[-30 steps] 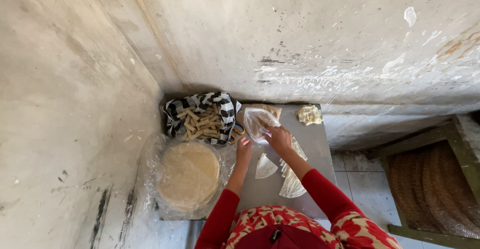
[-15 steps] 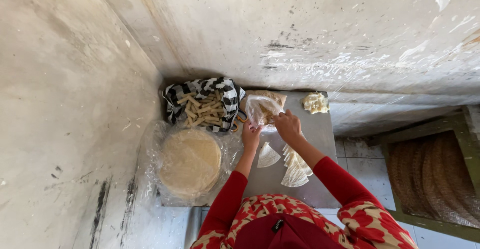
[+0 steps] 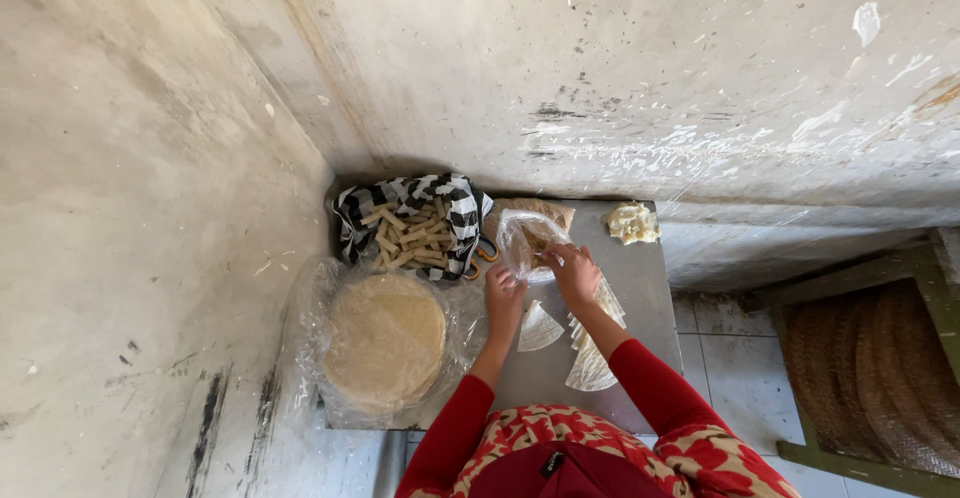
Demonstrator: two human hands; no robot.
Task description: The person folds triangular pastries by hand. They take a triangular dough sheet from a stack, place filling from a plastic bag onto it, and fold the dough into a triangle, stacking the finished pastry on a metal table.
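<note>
A clear plastic bag (image 3: 522, 234) with brownish filling lies at the back of the grey table (image 3: 640, 288). My right hand (image 3: 572, 270) reaches into the bag's mouth, fingers curled; what it grips is hidden. My left hand (image 3: 503, 296) rests at the bag's near edge, just beside a single wedge of thin dough (image 3: 538, 328). A fanned row of several dough wedges (image 3: 590, 353) lies under my right forearm. Both sleeves are red.
A round stack of flat dough sheets (image 3: 385, 338) sits on clear plastic at the table's left. Behind it a black-and-white striped cloth (image 3: 455, 203) holds several rolled sticks (image 3: 408, 238). A pale lump of dough (image 3: 632, 223) lies back right. Concrete walls enclose left and back; a woven stool (image 3: 870, 378) stands right.
The view has shifted slightly. My right hand moved from above the bag down into its mouth, and my left hand stayed at the bag's near edge.
</note>
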